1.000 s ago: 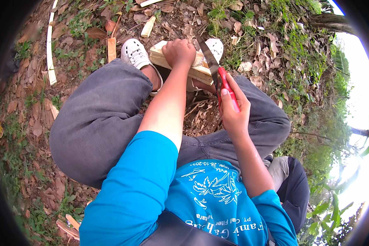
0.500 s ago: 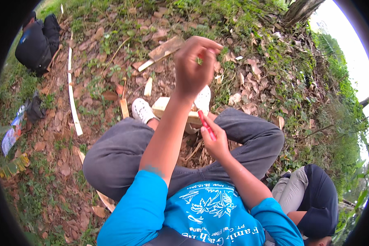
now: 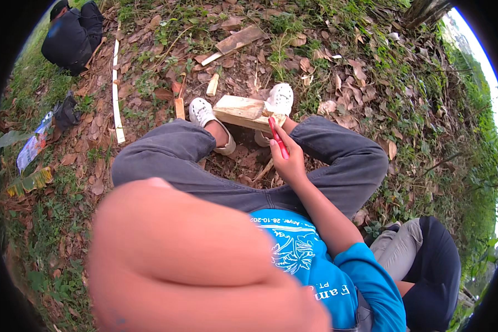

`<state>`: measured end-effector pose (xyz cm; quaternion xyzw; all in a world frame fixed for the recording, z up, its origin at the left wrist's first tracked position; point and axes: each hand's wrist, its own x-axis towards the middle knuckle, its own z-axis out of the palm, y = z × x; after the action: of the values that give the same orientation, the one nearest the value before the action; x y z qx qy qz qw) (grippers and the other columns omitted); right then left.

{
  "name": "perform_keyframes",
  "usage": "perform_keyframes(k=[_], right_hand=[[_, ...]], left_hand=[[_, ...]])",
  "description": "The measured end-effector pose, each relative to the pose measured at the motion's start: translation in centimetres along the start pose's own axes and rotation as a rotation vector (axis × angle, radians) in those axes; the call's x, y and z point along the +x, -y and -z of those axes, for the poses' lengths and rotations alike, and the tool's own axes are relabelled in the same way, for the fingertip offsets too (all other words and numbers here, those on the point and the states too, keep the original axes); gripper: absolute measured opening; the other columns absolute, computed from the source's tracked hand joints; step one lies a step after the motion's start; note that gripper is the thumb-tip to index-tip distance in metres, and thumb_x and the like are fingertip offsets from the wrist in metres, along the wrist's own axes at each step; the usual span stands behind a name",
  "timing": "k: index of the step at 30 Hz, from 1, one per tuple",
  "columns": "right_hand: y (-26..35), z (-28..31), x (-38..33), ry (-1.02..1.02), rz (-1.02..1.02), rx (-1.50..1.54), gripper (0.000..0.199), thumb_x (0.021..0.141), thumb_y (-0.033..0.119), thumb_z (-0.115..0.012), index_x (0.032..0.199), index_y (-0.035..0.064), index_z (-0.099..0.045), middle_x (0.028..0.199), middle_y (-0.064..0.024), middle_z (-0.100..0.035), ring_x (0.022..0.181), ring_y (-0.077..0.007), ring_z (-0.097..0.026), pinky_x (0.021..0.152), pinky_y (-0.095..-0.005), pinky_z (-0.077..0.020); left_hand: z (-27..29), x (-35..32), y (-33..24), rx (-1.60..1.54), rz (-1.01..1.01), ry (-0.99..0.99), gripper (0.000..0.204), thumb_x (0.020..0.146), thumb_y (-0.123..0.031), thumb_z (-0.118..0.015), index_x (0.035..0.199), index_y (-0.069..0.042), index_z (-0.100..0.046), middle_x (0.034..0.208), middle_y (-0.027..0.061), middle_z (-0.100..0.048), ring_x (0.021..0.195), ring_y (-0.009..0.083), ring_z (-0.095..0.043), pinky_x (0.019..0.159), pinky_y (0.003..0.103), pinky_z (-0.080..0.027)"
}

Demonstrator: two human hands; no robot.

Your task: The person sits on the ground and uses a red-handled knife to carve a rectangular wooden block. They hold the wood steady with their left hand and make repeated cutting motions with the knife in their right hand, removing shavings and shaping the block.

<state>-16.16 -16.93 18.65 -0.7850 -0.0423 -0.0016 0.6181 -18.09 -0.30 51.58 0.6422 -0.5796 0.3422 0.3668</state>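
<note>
My right hand (image 3: 288, 156) is closed around a slim red-handled tool (image 3: 279, 138). The tool's far end meets the near edge of a pale wooden block (image 3: 235, 114), and its working end does not show clearly. That block lies crosswise between my two white shoes (image 3: 201, 111), a little beyond my bent knees. Very near the camera, my left hand (image 3: 188, 249) fills the lower left as a large blur. Its fingers cannot be made out, nor whether anything is in them.
Beyond my feet lie a flat brown board (image 3: 240, 40) and a small wood piece (image 3: 212, 84) among dry leaves. A long pale strip (image 3: 117, 88) stretches along the left. People sit at the far left (image 3: 69, 43) and lower right (image 3: 434, 271). A tree trunk (image 3: 426, 12) stands far right.
My left hand has swung from above the block back toward the camera, uncovering the block and shoes. My right hand still grips the red-handled tool by the block. The view has shifted slightly.
</note>
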Motion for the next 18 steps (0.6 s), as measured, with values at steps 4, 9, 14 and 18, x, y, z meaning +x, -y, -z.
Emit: perform_keyframes(k=[4,9,14,18], right_hand=[[-2.1,3.5,-0.1,-0.082,0.024,-0.059,0.047,0.097,0.014,-0.063,0.143,0.0069,-0.058,0.116,-0.0258,-0.072,0.109,-0.0319,-0.072,0.093,-0.0353,-0.0525],[0.0,2.3,-0.5,-0.005,-0.060,-0.038,0.048,0.097,0.015,-0.063,0.144,0.0086,-0.058,0.115,-0.0265,-0.071,0.109,-0.0332,-0.072,0.093,-0.0355,-0.0521],[-1.0,2.1,-0.7,-0.023,-0.049,-0.050,0.045,0.099,0.011,-0.063,0.143,0.0026,-0.057,0.118,-0.0182,-0.073,0.108,-0.0146,-0.065,0.096,-0.0289,-0.0486],[-1.0,1.9,-0.8,-0.043,-0.041,-0.031,0.045,0.099,0.011,-0.062,0.144,0.0027,-0.057,0.120,-0.0169,-0.072,0.109,-0.0126,-0.064,0.096,-0.0280,-0.0479]], left_hand=[[-1.8,-7.0,3.0,-0.042,0.520,-0.259,0.004,0.093,-0.011,-0.064,0.090,-0.009,-0.067,0.075,0.0003,-0.059,0.060,0.0106,-0.049,0.054,0.025,-0.036],[-2.9,-18.1,11.7,0.015,1.064,0.755,0.033,0.096,-0.017,-0.064,0.126,-0.003,-0.064,0.102,0.0143,-0.071,0.088,0.0260,-0.067,0.081,0.036,-0.054],[-7.6,-29.4,19.4,-0.010,1.274,1.402,0.065,0.088,-0.037,-0.075,0.142,-0.008,-0.055,0.135,0.0211,-0.062,0.125,0.0368,-0.060,0.102,0.045,-0.050],[-11.7,-34.6,21.5,0.248,1.301,1.401,0.103,0.074,-0.044,-0.087,0.157,-0.014,-0.035,0.157,0.0217,-0.040,0.137,0.0405,-0.050,0.110,0.046,-0.047]])
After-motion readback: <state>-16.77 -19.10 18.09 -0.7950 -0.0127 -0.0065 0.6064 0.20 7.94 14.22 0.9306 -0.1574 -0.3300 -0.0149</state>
